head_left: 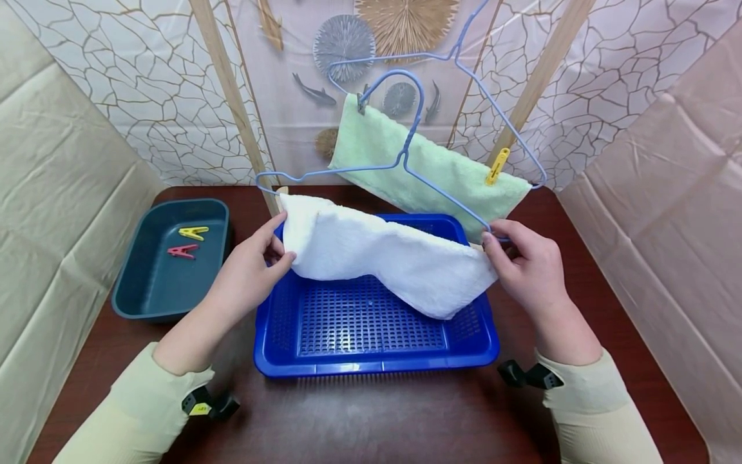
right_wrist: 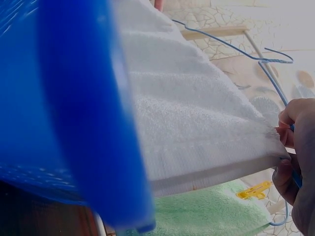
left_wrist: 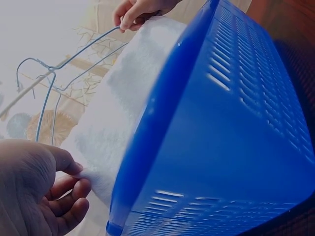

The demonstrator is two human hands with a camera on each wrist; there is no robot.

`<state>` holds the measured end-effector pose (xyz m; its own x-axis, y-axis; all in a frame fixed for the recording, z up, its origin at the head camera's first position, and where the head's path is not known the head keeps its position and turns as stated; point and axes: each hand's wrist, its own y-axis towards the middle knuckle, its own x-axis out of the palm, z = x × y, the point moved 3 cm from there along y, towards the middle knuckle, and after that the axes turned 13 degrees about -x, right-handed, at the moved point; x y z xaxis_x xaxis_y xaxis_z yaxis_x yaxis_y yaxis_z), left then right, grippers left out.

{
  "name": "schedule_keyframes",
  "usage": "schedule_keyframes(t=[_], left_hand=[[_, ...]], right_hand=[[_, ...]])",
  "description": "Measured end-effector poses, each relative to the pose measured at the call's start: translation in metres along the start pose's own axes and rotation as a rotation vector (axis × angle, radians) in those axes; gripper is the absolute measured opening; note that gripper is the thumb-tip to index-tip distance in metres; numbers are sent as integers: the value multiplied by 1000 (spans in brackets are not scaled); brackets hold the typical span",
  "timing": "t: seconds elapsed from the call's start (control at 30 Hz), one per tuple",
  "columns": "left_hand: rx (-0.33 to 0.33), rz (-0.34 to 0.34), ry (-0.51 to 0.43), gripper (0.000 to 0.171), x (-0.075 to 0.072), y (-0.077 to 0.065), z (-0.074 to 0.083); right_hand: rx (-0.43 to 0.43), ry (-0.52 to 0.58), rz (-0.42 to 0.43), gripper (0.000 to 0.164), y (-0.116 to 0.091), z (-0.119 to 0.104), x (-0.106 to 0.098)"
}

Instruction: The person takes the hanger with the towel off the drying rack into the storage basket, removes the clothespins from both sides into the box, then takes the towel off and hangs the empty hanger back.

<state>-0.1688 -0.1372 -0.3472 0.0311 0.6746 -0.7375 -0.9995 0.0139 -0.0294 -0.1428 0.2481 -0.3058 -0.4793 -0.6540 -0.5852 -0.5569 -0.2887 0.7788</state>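
A white towel (head_left: 371, 241) hangs folded over the lower bar of a blue wire hanger (head_left: 404, 154), above a blue perforated basket (head_left: 371, 370). My left hand (head_left: 249, 267) pinches the towel's left edge between thumb and fingers; the left wrist view shows that thumb on the white cloth (left_wrist: 113, 98). At the other end, my right hand (head_left: 529, 264) grips the hanger's right corner together with the towel's upper corner. In the right wrist view, the fingers (right_wrist: 288, 169) close round the blue wire and cloth edge. Part of the hanger's bar is hidden under the towel.
Behind, a light green towel (head_left: 429, 154) hangs on another blue hanger (head_left: 498, 106), with a yellow clothespin (head_left: 497, 166) at its right. A dark teal tub (head_left: 156, 283) at left holds a yellow clothespin (head_left: 193, 232) and a red clothespin (head_left: 182, 251). Wooden poles (head_left: 542, 77) stand behind.
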Motion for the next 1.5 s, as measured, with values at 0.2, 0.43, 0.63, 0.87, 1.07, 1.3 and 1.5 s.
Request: schedule_keyframes(t=[0.2, 0.43, 0.63, 0.87, 1.07, 1.3, 1.5], left_hand=[[-1, -13, 6, 68, 1, -3, 1], [14, -30, 32, 67, 3, -7, 4], [26, -47, 53, 66, 4, -8, 5], [27, -72, 59, 66, 6, -11, 7], [35, -85, 67, 66, 8, -14, 8], [34, -94, 66, 67, 11, -16, 6], [28, -100, 65, 66, 13, -18, 4]], right_hand=[[1, -2, 2, 12, 0, 0, -2], [1, 6, -2, 12, -1, 1, -1], [5, 12, -10, 13, 0, 1, -2], [30, 20, 6, 14, 0, 0, -2], [43, 26, 34, 17, -1, 1, -1], [41, 30, 35, 17, -1, 0, 0], [36, 29, 15, 15, 0, 0, 0]])
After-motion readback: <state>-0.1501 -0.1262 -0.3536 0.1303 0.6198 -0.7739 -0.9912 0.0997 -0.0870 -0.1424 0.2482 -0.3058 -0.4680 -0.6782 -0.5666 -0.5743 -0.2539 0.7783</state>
